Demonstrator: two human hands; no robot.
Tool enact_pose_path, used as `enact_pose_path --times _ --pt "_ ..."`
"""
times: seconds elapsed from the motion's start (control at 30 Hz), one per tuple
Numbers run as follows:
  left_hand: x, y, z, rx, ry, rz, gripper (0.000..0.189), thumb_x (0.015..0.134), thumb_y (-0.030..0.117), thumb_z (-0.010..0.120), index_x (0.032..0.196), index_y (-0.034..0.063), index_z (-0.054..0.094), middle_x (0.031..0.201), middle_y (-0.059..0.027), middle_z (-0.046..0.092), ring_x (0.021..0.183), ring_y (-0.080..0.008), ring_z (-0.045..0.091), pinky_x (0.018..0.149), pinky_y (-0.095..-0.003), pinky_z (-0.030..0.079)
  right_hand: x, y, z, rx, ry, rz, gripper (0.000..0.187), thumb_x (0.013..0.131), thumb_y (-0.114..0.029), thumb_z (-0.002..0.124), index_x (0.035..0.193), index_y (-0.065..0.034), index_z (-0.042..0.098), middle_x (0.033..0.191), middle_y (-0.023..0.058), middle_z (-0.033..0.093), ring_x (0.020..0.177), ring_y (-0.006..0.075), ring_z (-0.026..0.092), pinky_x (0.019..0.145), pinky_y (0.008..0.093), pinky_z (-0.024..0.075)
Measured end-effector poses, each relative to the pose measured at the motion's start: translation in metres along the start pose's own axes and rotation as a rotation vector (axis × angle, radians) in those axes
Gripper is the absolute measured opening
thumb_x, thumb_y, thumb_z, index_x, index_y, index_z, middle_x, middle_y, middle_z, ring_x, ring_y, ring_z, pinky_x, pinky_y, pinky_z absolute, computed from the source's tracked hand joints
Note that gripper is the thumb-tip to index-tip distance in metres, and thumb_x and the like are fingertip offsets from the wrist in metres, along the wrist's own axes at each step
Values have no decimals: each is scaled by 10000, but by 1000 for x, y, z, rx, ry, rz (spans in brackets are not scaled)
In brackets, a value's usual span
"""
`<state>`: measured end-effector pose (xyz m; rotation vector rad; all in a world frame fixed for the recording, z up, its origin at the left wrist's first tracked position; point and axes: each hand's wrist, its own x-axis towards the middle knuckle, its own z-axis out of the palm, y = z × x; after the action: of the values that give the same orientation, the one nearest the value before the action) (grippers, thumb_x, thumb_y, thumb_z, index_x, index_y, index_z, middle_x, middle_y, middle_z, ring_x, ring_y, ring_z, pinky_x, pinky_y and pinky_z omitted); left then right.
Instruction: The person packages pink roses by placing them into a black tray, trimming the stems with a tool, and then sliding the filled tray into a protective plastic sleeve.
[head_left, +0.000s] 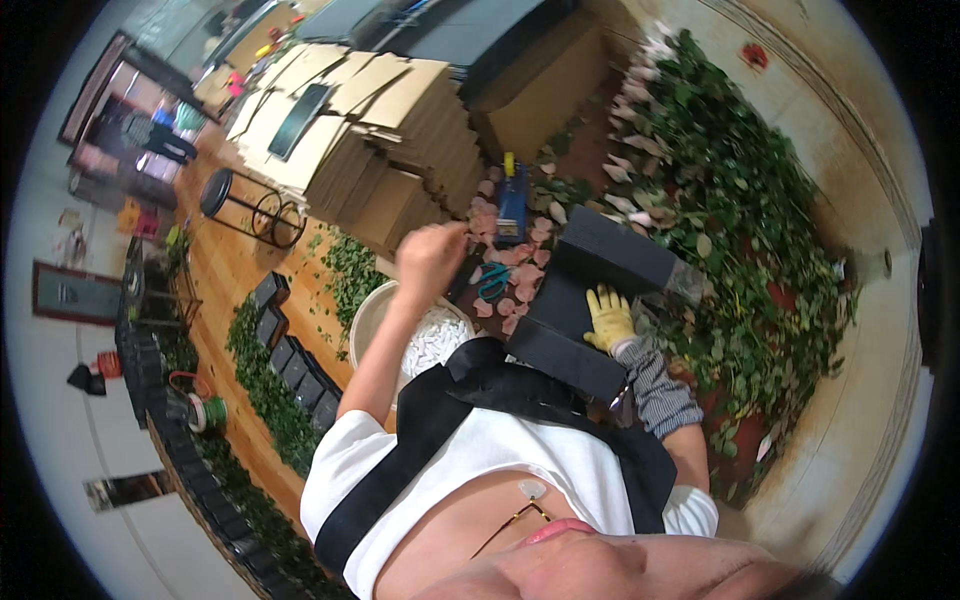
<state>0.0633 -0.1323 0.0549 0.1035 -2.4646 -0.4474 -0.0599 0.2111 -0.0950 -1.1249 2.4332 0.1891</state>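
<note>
My left hand is bare. It is raised above a white round bucket holding many small white pieces, its fingers curled with nothing visible in them. A yellow glove covers my right hand, which rests with fingers spread on a folded black sheet. The sheet has raised flaps on its far and near sides, and clear plastic shows at its right end. Between the hands lie teal-handled scissors and loose pink petals. Behind the petals stands a blue tool with a yellow top.
Pale roses with leafy stems are heaped along the wall at right. A tall stack of cardboard sheets bears a phone-like dark slab. On the floor at left are a stool, black-wrapped bundles and a person farther off.
</note>
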Motion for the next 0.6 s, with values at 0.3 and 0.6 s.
enact_pose_path --times 0.3,0.6 --pt "14 -80 -44 305 -341 -745 677 826 368 797 1277 -55 520 1156 -381 601 990 -472 667 841 -481 563 -2 3 -4 -71 6 -26 1026 808 -499 760 1570 -64 228 1622 192 235 1494 364 223 1212 480 206" --pt "21 -84 -37 495 -216 -650 841 719 435 855 1302 -46 487 990 -254 697 1016 -427 621 910 -490 500 -4 3 -8 -35 77 -39 1002 777 -473 778 1548 -58 291 1600 202 280 1476 373 258 1196 489 229"
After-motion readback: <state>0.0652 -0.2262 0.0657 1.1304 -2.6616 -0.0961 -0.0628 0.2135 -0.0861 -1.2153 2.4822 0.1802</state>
